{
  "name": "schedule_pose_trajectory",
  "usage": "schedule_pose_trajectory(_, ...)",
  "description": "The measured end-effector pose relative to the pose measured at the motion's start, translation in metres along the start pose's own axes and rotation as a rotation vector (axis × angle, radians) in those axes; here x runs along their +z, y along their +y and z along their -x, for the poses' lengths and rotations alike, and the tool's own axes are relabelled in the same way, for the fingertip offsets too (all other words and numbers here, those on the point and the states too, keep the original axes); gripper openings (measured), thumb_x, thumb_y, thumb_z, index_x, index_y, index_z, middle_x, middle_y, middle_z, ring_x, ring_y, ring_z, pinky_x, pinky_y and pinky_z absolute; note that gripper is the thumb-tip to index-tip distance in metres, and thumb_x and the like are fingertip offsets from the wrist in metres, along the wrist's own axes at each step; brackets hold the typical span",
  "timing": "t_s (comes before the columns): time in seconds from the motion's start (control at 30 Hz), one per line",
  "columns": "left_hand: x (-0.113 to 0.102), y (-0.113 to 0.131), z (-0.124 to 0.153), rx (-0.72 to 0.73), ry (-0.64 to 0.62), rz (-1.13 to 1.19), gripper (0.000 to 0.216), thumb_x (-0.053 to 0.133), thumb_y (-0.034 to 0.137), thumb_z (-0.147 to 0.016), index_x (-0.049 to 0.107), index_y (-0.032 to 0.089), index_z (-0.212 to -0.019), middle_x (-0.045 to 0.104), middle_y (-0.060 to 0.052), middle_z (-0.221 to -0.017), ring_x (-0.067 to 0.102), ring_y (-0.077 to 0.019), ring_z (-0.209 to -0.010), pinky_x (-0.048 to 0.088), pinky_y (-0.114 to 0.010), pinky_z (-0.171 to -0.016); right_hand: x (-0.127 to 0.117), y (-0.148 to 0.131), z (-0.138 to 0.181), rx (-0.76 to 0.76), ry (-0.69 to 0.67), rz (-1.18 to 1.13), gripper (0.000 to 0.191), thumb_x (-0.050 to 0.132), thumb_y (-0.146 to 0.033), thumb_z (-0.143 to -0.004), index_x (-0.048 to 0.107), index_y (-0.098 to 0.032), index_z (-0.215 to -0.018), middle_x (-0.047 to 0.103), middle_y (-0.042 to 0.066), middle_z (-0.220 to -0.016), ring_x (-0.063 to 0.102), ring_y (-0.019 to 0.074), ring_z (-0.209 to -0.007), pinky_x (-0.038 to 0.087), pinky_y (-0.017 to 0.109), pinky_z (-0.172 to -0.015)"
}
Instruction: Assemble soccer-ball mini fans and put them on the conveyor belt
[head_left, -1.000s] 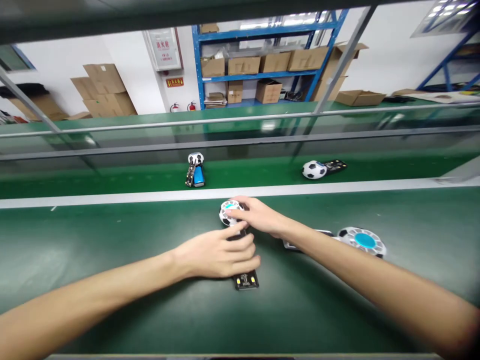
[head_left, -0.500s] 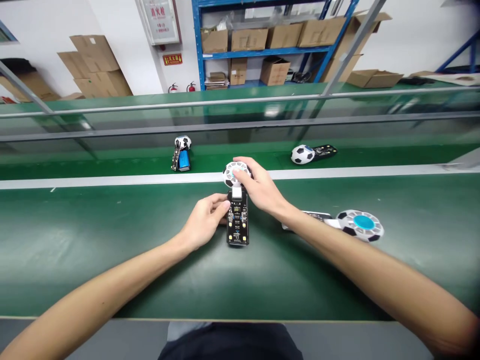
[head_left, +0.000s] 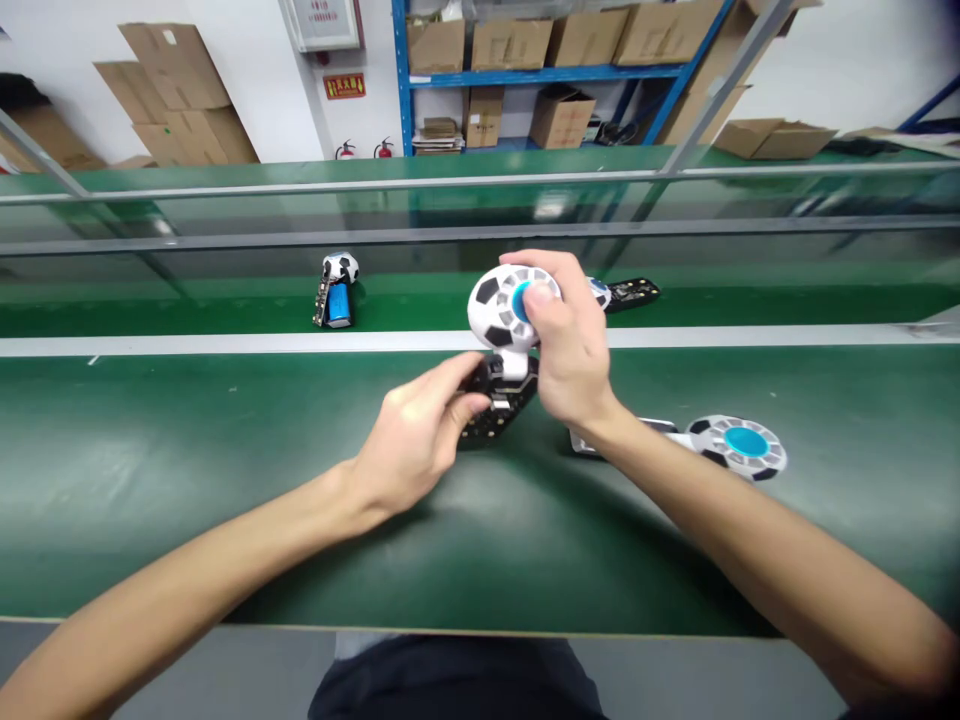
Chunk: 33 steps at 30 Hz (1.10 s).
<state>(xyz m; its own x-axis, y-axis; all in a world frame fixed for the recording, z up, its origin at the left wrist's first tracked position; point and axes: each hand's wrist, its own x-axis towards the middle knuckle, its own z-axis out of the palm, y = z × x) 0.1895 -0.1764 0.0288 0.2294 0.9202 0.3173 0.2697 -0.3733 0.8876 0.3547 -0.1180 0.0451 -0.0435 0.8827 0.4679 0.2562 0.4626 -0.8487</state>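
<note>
Both my hands hold one device, lifted and tilted above the green bench: a football-patterned round head (head_left: 491, 308) with a blue centre, joined by a white neck to a black circuit board (head_left: 491, 422). My right hand (head_left: 574, 340) wraps the head, its thumb on the blue centre. The board's upper left edge is pinched between the thumb and fingers of my left hand (head_left: 420, 430). Past my right forearm lies a similar device (head_left: 742, 445), its blue-centred head facing up and its handle partly hidden by the arm.
Behind the white strip (head_left: 225, 346) lies a football-patterned unit with a blue battery (head_left: 340, 303) and a board beside it. Another unit's circuit board (head_left: 632, 293) shows past my right hand. A metal rail (head_left: 262, 240) crosses behind. Cardboard boxes (head_left: 510, 45) fill a blue rack beyond.
The device has been raised and tilted, its head now nearer to me and its board foreshortened. Both hands have moved with it. The view has shifted slightly.
</note>
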Motion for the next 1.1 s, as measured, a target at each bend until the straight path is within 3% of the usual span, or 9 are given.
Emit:
schedule_pose_trajectory(0.07,0.002,-0.007,-0.009,-0.058,-0.006,0.054,0.031,0.061,0.028,-0.088,0.066,0.019,-0.117,0.071,-0.007,-0.111,0.067,-0.0233,-0.101,0.052,-0.031,-0.093,0.004,0.012,-0.009,0.088,-0.036,0.007,0.032,0.041,-0.046,-0.096,0.059,-0.021,-0.106,0.066,0.004,-0.106,0.061,0.0207,-0.102,0.047,0.034,-0.090)
schedule_pose_trajectory(0.13,0.006,-0.020,-0.021,-0.165,-0.030,0.126,0.028,0.057,0.028,-0.090,0.067,0.017,-0.113,0.071,-0.008,-0.109,0.067,-0.0237,-0.102,0.054,-0.031,-0.087,0.012,0.033,-0.020,0.267,-0.097,0.000,0.034,0.044,-0.048,-0.094,0.060,-0.018,-0.093,0.067,0.005,-0.099,0.061,0.0206,-0.095,0.048,0.035,-0.088)
schedule_pose_trajectory(0.23,0.009,-0.038,-0.036,-0.348,-0.031,0.225,0.024,0.056,0.026,-0.089,0.066,0.013,-0.107,0.072,-0.011,-0.100,0.069,-0.0218,-0.088,0.057,-0.029,-0.072,0.020,0.056,-0.031,0.392,-0.152,0.052,0.036,0.043,-0.046,-0.095,0.061,-0.016,-0.105,0.066,0.009,-0.112,0.059,0.0214,-0.103,0.045,0.037,-0.094)
schedule_pose_trajectory(0.37,0.003,-0.041,-0.041,-0.489,0.011,0.346,0.018,0.060,0.024,-0.088,0.065,0.010,-0.099,0.072,-0.009,-0.086,0.067,-0.0156,-0.071,0.057,-0.027,-0.064,0.017,0.050,-0.021,0.179,-0.178,0.270,0.044,0.050,-0.034,-0.094,0.049,-0.018,-0.134,0.054,0.014,-0.130,0.056,0.0240,-0.112,0.044,0.041,-0.097)
schedule_pose_trajectory(0.5,-0.003,-0.034,-0.033,-0.569,0.000,0.421,0.019,0.064,0.025,-0.087,0.064,0.011,-0.099,0.070,-0.008,-0.086,0.068,-0.0158,-0.077,0.058,-0.028,-0.068,0.007,0.030,0.001,-0.197,-0.253,0.489,0.027,0.053,-0.024,-0.092,0.066,-0.018,-0.114,0.054,0.013,-0.119,0.054,0.0265,-0.109,0.045,0.043,-0.095)
schedule_pose_trajectory(0.57,-0.002,-0.032,-0.029,-0.577,-0.018,0.434,0.020,0.065,0.026,-0.086,0.064,0.011,-0.100,0.070,-0.008,-0.088,0.068,-0.0164,-0.080,0.059,-0.029,-0.071,0.003,0.026,0.008,-0.278,-0.362,0.547,0.024,0.052,-0.023,-0.093,0.069,-0.018,-0.108,0.056,0.012,-0.109,0.055,0.0262,-0.103,0.047,0.043,-0.092)
schedule_pose_trajectory(0.8,-0.002,-0.034,-0.025,-0.539,-0.026,0.414,0.020,0.064,0.021,-0.086,0.064,0.011,-0.103,0.070,-0.007,-0.084,0.068,-0.0153,-0.075,0.058,-0.025,-0.066,-0.002,0.020,0.004,-0.299,-0.508,0.556,0.024,0.056,-0.015,-0.090,0.071,-0.017,-0.108,0.061,0.010,-0.102,0.059,0.0234,-0.094,0.048,0.036,-0.083)
schedule_pose_trajectory(1.1,0.011,-0.043,-0.012,-0.471,0.086,0.334,0.015,0.061,0.029,-0.088,0.056,0.016,-0.093,0.068,-0.003,-0.078,0.065,-0.0140,-0.068,0.053,-0.025,-0.063,0.007,0.014,0.001,-0.296,-0.473,0.593,0.009,0.059,-0.012,-0.086,0.066,-0.014,-0.081,0.061,0.006,-0.083,0.056,0.0189,-0.077,0.041,0.031,-0.068)
